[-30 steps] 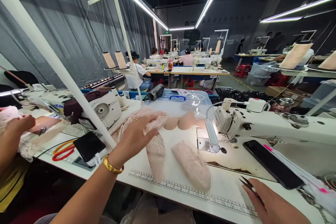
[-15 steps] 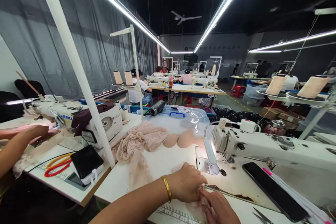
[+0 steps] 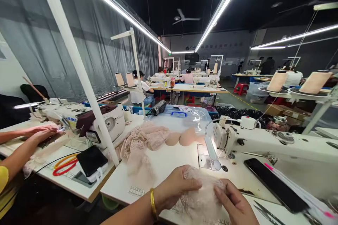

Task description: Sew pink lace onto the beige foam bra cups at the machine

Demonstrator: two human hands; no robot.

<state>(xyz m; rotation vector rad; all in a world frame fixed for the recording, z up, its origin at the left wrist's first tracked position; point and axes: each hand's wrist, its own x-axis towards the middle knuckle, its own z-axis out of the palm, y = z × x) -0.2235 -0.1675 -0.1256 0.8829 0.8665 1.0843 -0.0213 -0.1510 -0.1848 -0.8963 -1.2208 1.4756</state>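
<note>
Between my two hands hangs a piece of pale pink lace fabric [image 3: 202, 200], partly see-through. My left hand [image 3: 176, 188], with a gold bangle at the wrist, pinches its left side under the thumb. The right side is gripped by my right hand [image 3: 232, 200], thumb on top. Just beyond them stands the white sewing machine [image 3: 264, 144], its lit needle area close above my hands. More pale lace fabric [image 3: 145, 135] lies bunched on the table further left, beside beige moulded cups [image 3: 181, 138].
A black phone [image 3: 276, 184] and scissors [image 3: 268, 212] lie at the right. At left a co-worker's hands [image 3: 43, 133] handle pink fabric near another machine [image 3: 105, 121]. A white pole [image 3: 79, 70] rises between the tables. A clear lidded bin [image 3: 176, 119] stands behind.
Both hands have risen from the table edge, bringing the lace up and spreading it between them. The co-worker's hands have come together on the pink fabric.
</note>
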